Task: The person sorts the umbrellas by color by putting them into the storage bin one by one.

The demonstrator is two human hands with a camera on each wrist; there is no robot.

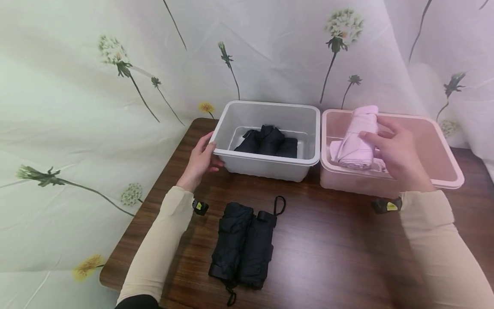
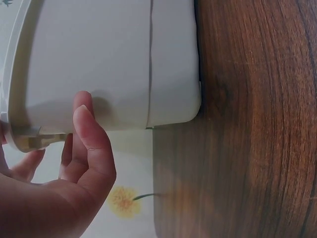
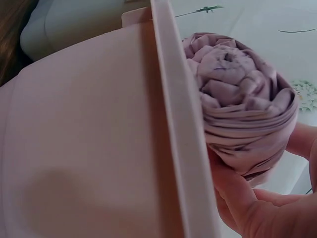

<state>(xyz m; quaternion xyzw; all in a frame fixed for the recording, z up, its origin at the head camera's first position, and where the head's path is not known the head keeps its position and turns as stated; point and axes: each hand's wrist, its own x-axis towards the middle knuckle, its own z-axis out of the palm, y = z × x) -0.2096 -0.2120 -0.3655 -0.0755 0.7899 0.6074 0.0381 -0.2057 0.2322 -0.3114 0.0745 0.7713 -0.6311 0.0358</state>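
My right hand (image 1: 399, 148) grips a rolled pink cloth (image 1: 359, 137) over the pink bin (image 1: 386, 182), thumb on one side and fingers on the other. In the right wrist view the coiled end of the pink roll (image 3: 237, 94) shows beside the bin's rim. More pink cloth (image 1: 335, 150) lies in that bin, partly hidden by the roll. At the left end of the grey bin (image 1: 266, 169), my left hand (image 1: 200, 159) holds the rim, with fingers against the outer wall in the left wrist view. Black folded umbrellas (image 1: 270, 139) lie inside the grey bin.
Two black folded umbrellas (image 1: 229, 240) lie side by side on the dark wooden table (image 1: 320, 249), in front of the grey bin, their wrist loops sticking out. Behind the bins hangs a white cloth (image 1: 270, 51) printed with dandelions. The bins stand close together.
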